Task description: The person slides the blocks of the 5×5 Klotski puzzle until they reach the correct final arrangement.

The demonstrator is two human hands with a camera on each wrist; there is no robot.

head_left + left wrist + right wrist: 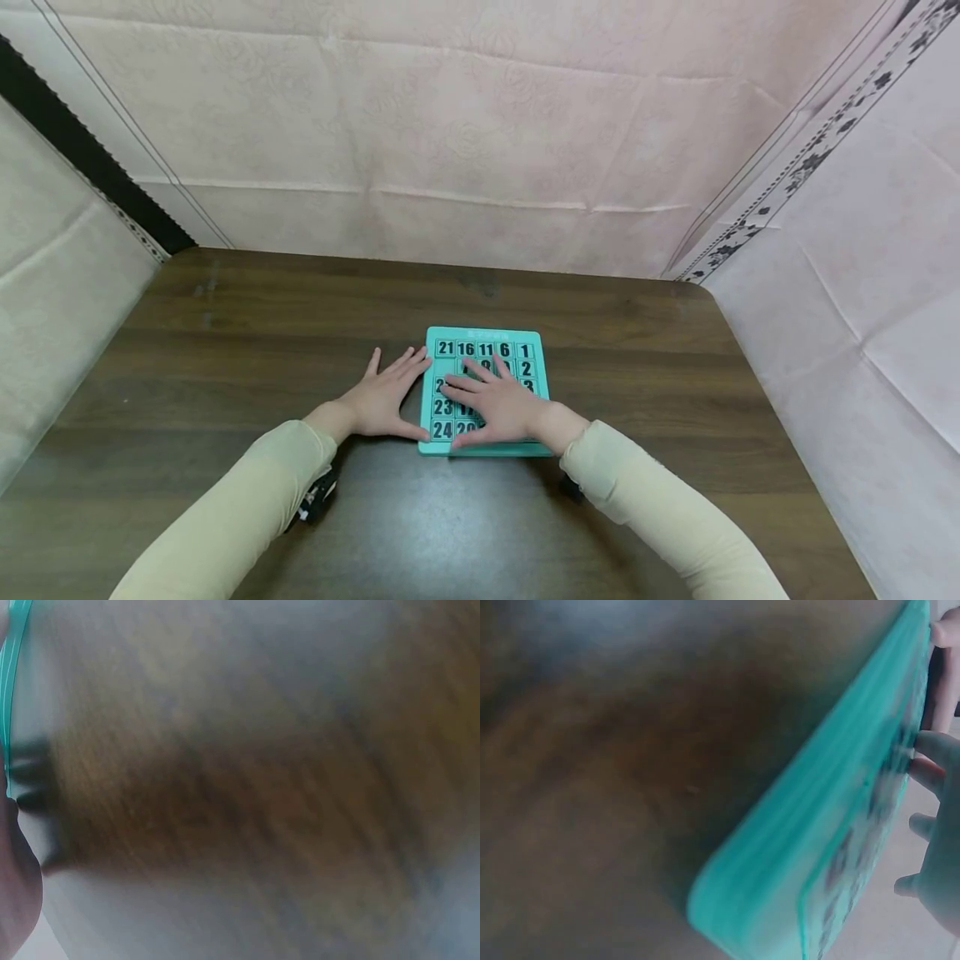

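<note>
Where the brown worktop (637,358) fills the lower part of the head view, a blue-green number board (527,377) lies just below the middle. The left hand (382,404) has its fingers spread wide, with its fingertips and thumb at the board's left edge. The right hand (504,411) is spread too, flat over the numbers and hiding some. Pale cloth (450,150) with folds hangs across the top.

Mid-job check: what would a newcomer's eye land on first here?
The bright turquoise number board, standing out on the brown wooden table. Next, the right grip, spread over its numbers, and the left grip at its left edge. Pale cloth rises behind the table's far edge.
</note>
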